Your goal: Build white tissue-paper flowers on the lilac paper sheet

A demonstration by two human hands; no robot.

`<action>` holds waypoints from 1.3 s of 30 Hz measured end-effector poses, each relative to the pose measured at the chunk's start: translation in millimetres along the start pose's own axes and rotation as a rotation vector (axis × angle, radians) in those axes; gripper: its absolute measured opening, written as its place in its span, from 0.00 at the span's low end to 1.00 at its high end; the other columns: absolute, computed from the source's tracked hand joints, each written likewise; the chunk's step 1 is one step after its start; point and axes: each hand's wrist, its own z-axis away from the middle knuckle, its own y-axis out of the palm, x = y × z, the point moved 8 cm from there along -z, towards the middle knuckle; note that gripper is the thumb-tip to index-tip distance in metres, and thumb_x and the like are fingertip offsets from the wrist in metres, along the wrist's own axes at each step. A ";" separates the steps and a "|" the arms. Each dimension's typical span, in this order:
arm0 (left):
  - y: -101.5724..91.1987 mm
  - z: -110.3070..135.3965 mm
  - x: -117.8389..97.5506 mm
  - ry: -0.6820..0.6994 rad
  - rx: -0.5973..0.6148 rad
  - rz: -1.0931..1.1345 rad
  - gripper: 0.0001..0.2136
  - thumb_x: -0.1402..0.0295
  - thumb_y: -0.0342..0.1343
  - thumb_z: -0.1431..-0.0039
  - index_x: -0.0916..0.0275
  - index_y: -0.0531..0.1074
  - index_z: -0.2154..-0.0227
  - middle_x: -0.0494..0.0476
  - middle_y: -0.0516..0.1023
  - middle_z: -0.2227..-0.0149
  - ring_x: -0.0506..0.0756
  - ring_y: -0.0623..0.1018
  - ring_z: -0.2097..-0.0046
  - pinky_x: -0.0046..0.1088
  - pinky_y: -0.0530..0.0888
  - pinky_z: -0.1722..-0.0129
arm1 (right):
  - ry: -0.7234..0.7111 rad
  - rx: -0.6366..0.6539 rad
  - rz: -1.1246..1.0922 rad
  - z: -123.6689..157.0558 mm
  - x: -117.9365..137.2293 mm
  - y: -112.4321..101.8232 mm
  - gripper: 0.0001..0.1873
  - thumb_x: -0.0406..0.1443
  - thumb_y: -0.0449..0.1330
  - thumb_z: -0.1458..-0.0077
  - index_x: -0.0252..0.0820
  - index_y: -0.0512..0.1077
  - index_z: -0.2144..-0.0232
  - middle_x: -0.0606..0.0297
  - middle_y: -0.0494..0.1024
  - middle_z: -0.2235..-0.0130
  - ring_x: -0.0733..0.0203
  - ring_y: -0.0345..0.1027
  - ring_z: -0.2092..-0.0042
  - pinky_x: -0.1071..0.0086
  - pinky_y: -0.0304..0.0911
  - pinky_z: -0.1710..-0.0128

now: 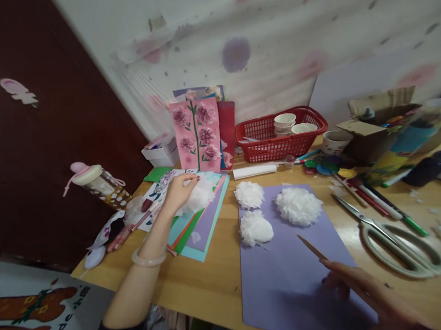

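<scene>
My left hand point(184, 189) reaches over the stacked coloured paper point(212, 220), thumb and fingertips pinched at a pile of thin white tissue paper point(200, 196). In my right hand point(354, 281) is a slim, pointed wooden stick point(310, 246), its tip directed up and left above a purple sheet of paper point(272, 276). Three fluffy white paper flowers lie on that sheet: a large flower point(298, 206) at upper right, a smaller flower point(249, 194) at upper left, and another flower point(255, 228) just below it, with a smooth white patch on its right side.
Large scissors point(393, 246) lie right of the purple sheet. Behind stand a red basket point(268, 149) with paper cups and a pink flower picture point(196, 136). Brushes, a paper cup point(336, 142) and a cardboard box point(364, 136) crowd the right; a bottle point(100, 185) stands left.
</scene>
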 end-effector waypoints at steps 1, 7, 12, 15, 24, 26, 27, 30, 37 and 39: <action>-1.1 0.5 2.8 -0.015 0.004 -0.001 0.08 0.61 0.64 0.55 0.60 0.81 0.76 0.57 0.85 0.63 0.63 0.79 0.54 0.36 0.72 0.52 | -0.011 0.047 -0.003 -2.0 2.8 2.6 0.35 0.58 0.36 0.38 0.57 0.80 0.57 0.59 0.78 0.75 0.53 0.73 0.74 0.62 0.70 0.73; -13.0 9.8 19.2 -0.100 -0.011 0.053 0.13 0.59 0.67 0.61 0.63 0.80 0.75 0.61 0.84 0.65 0.65 0.80 0.55 0.39 0.73 0.52 | -0.031 0.052 0.037 -4.6 7.2 3.4 0.38 0.58 0.35 0.37 0.51 0.81 0.59 0.58 0.78 0.71 0.55 0.70 0.74 0.63 0.69 0.74; -4.1 30.1 11.4 -0.152 0.089 0.188 0.24 0.54 0.69 0.64 0.66 0.78 0.65 0.62 0.84 0.67 0.62 0.82 0.62 0.37 0.76 0.60 | -0.080 0.089 0.049 -3.8 2.6 5.7 0.36 0.56 0.36 0.36 0.50 0.80 0.59 0.59 0.78 0.73 0.56 0.72 0.75 0.66 0.70 0.76; 5.0 41.7 -5.1 -0.151 0.169 0.241 0.23 0.51 0.68 0.61 0.65 0.77 0.68 0.62 0.84 0.66 0.62 0.83 0.62 0.37 0.76 0.59 | -0.099 0.100 0.058 -4.2 4.1 6.4 0.34 0.55 0.37 0.35 0.49 0.80 0.58 0.60 0.79 0.72 0.58 0.72 0.74 0.67 0.70 0.75; 39.7 85.4 -59.0 -0.034 0.405 0.178 0.11 0.58 0.60 0.46 0.62 0.78 0.69 0.56 0.83 0.64 0.57 0.80 0.59 0.32 0.74 0.56 | 0.020 -0.055 0.109 -7.8 24.5 4.9 0.18 0.45 0.47 0.32 0.44 0.72 0.55 0.64 0.80 0.69 0.63 0.72 0.73 0.71 0.68 0.72; 57.6 100.1 -65.2 -0.034 0.500 0.171 0.10 0.60 0.59 0.46 0.62 0.78 0.69 0.56 0.83 0.64 0.56 0.79 0.60 0.32 0.74 0.56 | 0.053 -0.067 0.053 -6.6 29.9 5.8 0.17 0.45 0.47 0.32 0.44 0.73 0.58 0.63 0.81 0.68 0.63 0.73 0.72 0.71 0.68 0.71; 67.3 107.1 -67.4 -0.040 0.547 0.175 0.09 0.61 0.59 0.46 0.62 0.78 0.68 0.56 0.83 0.64 0.56 0.79 0.60 0.32 0.74 0.57 | 0.080 -0.077 0.016 -5.6 32.2 6.6 0.18 0.45 0.47 0.32 0.44 0.73 0.60 0.63 0.81 0.68 0.63 0.73 0.71 0.71 0.68 0.70; 91.0 117.5 -73.3 -0.041 0.599 0.170 0.08 0.63 0.59 0.46 0.62 0.77 0.67 0.56 0.81 0.67 0.55 0.79 0.63 0.31 0.74 0.60 | 0.171 -0.119 -0.072 -4.3 39.5 10.7 0.22 0.45 0.46 0.32 0.43 0.75 0.65 0.63 0.80 0.70 0.62 0.74 0.69 0.70 0.68 0.69; 130.8 90.0 -82.0 -0.033 0.682 0.115 0.07 0.66 0.59 0.48 0.65 0.77 0.71 0.56 0.80 0.69 0.53 0.76 0.68 0.28 0.71 0.67 | 0.103 0.000 -0.005 -46.8 64.3 7.8 0.20 0.44 0.50 0.34 0.44 0.74 0.71 0.65 0.79 0.74 0.63 0.74 0.73 0.73 0.66 0.75; 137.4 79.7 -83.3 -0.029 0.701 0.114 0.08 0.66 0.59 0.48 0.65 0.78 0.70 0.57 0.81 0.69 0.53 0.76 0.68 0.28 0.70 0.67 | 0.090 -0.013 0.023 -68.4 67.8 -5.2 0.19 0.45 0.53 0.35 0.44 0.73 0.74 0.66 0.77 0.77 0.65 0.72 0.75 0.74 0.64 0.77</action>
